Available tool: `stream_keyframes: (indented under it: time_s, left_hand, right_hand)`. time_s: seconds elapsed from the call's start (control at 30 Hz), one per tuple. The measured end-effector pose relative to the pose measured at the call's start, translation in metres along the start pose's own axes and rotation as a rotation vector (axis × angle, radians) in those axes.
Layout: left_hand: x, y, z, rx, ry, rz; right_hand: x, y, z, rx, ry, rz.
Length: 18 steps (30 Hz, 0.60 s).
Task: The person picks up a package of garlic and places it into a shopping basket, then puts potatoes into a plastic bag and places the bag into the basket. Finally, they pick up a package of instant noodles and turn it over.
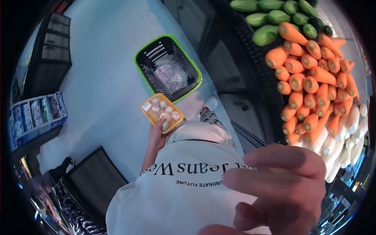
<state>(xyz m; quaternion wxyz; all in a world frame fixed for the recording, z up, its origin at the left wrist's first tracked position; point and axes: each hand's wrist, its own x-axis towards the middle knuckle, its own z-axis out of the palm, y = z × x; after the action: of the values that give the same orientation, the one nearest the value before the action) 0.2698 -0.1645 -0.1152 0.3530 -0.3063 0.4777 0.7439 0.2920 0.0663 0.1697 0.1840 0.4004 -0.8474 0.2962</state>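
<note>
My left hand [156, 131] grips the near edge of an orange tray [148, 117], its thumb over the rim. Round whitish mushrooms [166, 107] fill the tray, and a white label [147, 106] sits at one corner. Close to the camera at the lower right, my right hand [288, 184] is raised with bent fingers spread apart and nothing visible between them. Beyond the tray, on the floor, stands a black shopping basket with a green rim [137, 67]. Inside it lies a clear plastic package [171, 75] with a printed label.
To the right, a produce stand holds piled carrots [309, 84], green cucumber-like vegetables [279, 17] and white radishes [354, 119]. Dark cabinets [225, 58] run below it. A rack of packets [37, 113] stands at left, near a dark panel [94, 176]. A person's foot [69, 161] shows there.
</note>
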Motion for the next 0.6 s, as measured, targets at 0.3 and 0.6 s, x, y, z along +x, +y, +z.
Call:
stream_keyframes:
  time_s: [0.3,0.6]
  left_hand:
    - [0.016,0.03,-0.113,0.129,0.145,-0.046]
    - [0.116,0.016,-0.103,0.144,0.045,-0.166]
  right_hand:
    - [0.085,-0.001,0.117,0.18,0.169,0.179]
    - [-0.125,0.116,0.428,0.818,0.071,1.725]
